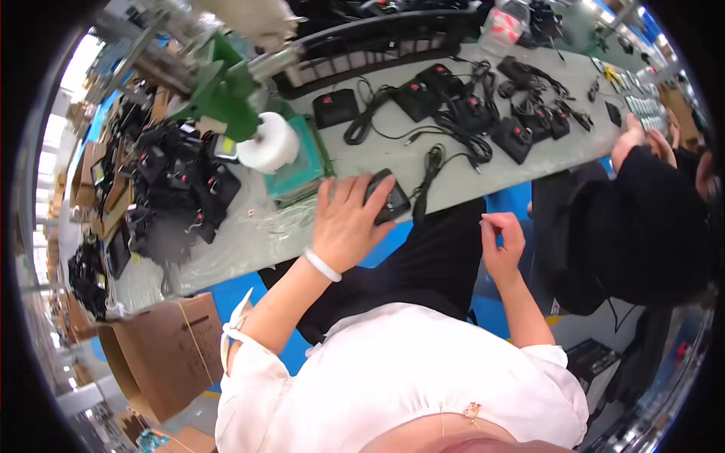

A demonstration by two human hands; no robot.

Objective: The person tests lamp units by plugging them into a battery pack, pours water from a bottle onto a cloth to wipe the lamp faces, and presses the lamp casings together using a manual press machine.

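My left hand (346, 223), with a white bangle at its wrist, rests at the table's front edge. Its thumb and index finger close around a black power adapter (396, 202), and the other fingers lie on the table. A bundled black cable (430, 177) lies just right of that adapter. My right hand (504, 243) is raised in front of the table edge, thumb and index finger pinched together; whatever may be between the tips is too small to make out. Further back lie several black adapters (415, 100) with red marks and coiled cables.
A green machine (223, 90) with a white roll (268, 143) stands left of my left hand, beside a teal pad (298, 174). Black devices pile up (170, 177) at the far left. A cardboard box (162, 355) sits below. A co-worker's dark sleeve (649, 196) is at right.
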